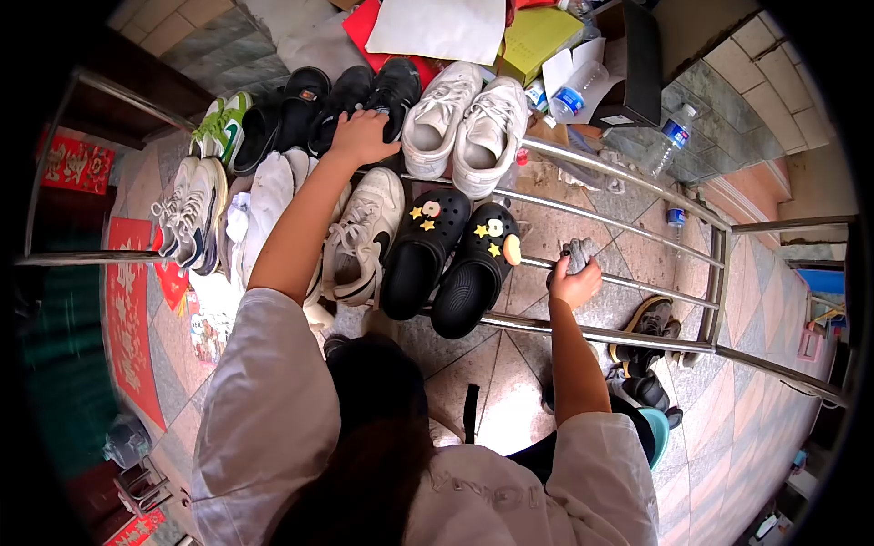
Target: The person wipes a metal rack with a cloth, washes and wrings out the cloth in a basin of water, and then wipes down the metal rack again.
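My left hand reaches over the rack and lies across the heels of a pair of black sneakers, its fingers apart. To its right stand white sneakers with laces. Nearer me are black clogs with star charms and a white sneaker with a black swoosh. My right hand is closed around a crumpled grey cloth, held above the rack's bars to the right of the clogs.
The metal shoe rack spans the view. More shoes line its left side, including green-and-white sneakers. Dark shoes lie on the floor at right. Behind are a black box, a yellow-green box and plastic bottles.
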Action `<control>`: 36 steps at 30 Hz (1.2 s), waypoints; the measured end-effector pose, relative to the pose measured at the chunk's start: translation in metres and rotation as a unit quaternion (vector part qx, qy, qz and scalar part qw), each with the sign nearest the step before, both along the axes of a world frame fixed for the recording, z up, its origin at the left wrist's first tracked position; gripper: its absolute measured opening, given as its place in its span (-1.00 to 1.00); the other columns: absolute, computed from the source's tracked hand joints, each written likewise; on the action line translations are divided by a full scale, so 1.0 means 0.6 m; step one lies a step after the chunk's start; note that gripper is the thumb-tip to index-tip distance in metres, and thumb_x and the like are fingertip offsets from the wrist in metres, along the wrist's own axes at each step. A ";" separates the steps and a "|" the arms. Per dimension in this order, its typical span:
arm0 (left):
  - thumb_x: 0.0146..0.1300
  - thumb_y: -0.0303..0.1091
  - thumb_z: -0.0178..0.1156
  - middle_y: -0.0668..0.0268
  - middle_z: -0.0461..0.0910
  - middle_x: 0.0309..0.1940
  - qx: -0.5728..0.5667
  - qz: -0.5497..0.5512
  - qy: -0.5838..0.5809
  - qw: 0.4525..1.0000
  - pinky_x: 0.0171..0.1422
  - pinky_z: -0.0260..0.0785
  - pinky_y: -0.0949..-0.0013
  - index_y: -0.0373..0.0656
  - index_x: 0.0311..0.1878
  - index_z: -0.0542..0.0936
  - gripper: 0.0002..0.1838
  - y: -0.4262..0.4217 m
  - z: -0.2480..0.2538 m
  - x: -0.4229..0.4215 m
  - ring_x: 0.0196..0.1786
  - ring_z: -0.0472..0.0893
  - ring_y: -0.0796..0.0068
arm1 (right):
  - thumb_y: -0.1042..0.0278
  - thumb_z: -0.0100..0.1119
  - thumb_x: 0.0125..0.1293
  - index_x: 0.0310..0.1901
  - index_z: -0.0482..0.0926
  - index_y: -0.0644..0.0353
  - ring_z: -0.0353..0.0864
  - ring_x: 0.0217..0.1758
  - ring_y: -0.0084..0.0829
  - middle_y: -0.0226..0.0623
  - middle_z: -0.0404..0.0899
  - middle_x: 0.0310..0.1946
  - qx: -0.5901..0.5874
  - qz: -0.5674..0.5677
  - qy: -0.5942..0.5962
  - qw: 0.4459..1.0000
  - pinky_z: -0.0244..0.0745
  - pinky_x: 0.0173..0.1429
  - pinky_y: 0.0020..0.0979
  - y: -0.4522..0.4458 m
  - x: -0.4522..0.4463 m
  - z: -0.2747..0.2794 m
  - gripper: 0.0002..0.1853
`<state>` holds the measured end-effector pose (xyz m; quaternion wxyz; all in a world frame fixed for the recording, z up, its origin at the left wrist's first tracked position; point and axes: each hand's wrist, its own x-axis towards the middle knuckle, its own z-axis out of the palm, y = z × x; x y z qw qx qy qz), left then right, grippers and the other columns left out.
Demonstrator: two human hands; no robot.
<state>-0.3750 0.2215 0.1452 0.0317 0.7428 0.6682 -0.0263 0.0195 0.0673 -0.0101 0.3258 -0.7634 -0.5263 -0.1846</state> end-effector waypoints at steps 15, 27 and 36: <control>0.02 -0.45 0.15 0.13 0.53 -0.26 -0.019 -0.151 -0.511 0.846 -0.11 0.39 0.30 -0.23 -0.15 0.45 -0.72 -0.316 -0.082 0.410 -0.18 0.54 0.21 | -0.01 0.26 -0.13 0.03 0.33 0.12 0.34 0.03 -0.13 -0.17 0.41 -0.10 -0.186 0.069 0.125 0.972 0.29 0.02 -0.11 -0.021 0.023 0.049 -0.34; -0.04 -0.49 0.05 0.00 0.34 -0.14 0.028 0.293 -0.622 0.726 0.08 0.17 0.19 -0.35 -0.13 0.32 -0.65 -0.354 -0.247 0.529 -0.03 0.34 0.10 | 0.18 0.31 -0.18 0.01 0.40 0.10 0.37 -0.04 -0.19 -0.27 0.43 -0.13 -0.200 0.242 0.105 0.944 0.40 -0.03 -0.26 -0.010 -0.034 0.066 -0.38; 0.00 -0.40 0.06 0.15 0.40 -0.19 0.189 -0.037 -0.388 0.901 0.07 0.17 0.15 -0.19 -0.21 0.40 -0.76 -0.249 -0.204 0.562 -0.03 0.36 0.11 | 0.17 0.28 -0.14 0.01 0.42 0.06 0.35 -0.03 -0.16 -0.25 0.44 -0.13 -0.194 0.045 0.044 0.979 0.38 -0.02 -0.22 -0.006 0.357 0.051 -0.42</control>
